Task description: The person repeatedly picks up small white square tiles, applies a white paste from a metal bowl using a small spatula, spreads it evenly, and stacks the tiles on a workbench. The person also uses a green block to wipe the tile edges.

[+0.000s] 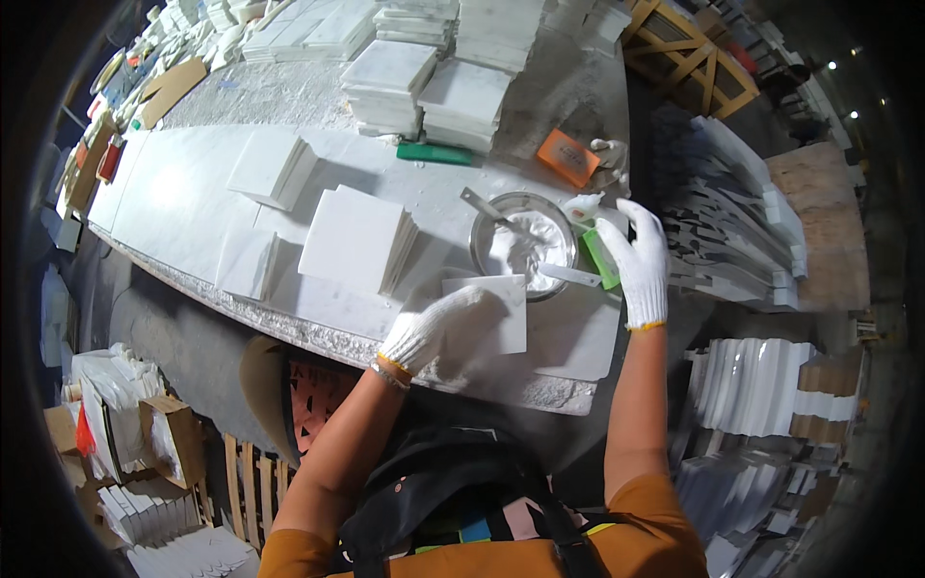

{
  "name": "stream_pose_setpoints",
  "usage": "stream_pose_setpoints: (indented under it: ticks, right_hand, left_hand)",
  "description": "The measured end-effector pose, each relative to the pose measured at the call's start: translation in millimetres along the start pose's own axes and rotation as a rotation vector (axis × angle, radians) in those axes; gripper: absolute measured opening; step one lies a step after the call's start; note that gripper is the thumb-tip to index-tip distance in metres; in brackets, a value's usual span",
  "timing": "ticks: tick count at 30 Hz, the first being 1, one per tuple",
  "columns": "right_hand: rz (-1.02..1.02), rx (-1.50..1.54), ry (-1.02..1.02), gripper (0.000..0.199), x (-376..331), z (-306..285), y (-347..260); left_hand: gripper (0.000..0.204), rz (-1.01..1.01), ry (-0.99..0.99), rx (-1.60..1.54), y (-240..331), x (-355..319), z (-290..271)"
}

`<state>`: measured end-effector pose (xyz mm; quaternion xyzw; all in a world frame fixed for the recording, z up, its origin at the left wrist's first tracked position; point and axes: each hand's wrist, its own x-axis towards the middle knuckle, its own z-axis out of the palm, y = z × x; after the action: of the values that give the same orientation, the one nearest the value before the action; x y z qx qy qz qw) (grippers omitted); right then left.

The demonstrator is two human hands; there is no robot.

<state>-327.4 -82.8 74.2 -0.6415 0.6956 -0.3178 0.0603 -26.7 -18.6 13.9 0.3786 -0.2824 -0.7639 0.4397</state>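
Note:
A white knitted glove covers my left hand [438, 328], which holds a square white marble tile [501, 313] by its left side near the table's front edge. My right hand [639, 260], gloved the same way, is raised at the table's right side with thumb and fingers apart. Beside its thumb are a bright green block-like piece [601, 258] and a crumpled white item [583, 206]. Left of them stands a metal bowl [476, 252] of white paste [525, 241]. One scraper [479, 203] leans in its far left side; another putty knife [570, 275] crosses its near right rim.
Tile stacks [352, 241] stand on the white slab [173, 183] to the left, with taller stacks [390, 82] at the back. A green block [434, 154] and an orange box [568, 158] lie beyond the bowl. Stacked slabs [752, 385] stand right of the table.

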Motion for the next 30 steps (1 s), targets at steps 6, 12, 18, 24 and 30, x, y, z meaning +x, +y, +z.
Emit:
stream_pose_setpoints:
  ticks: [6,12,18,24,30]
  right_hand:
    - [-0.019,-0.002,-0.206,0.048,34,34,26]
    - [-0.001,0.457,-0.139,0.028,19,22,16]
    - [0.110,0.554,-0.383,0.039,-35,-38,-44]
    - [0.085,0.491,-0.534,0.036,-56,-38,-49]
    - [-0.040,0.382,-0.528,0.037,-57,-31,-46]
  left_hand:
    - [0.035,0.009,-0.009,0.001,1,2,4]
    - [0.038,0.028,-0.011,0.074,-10,5,-9]
    - [0.038,0.015,0.001,0.039,2,-3,3]
    - [0.038,0.029,0.007,0.098,0,-1,1]
    - [0.040,-0.018,-0.004,0.054,6,-2,4]
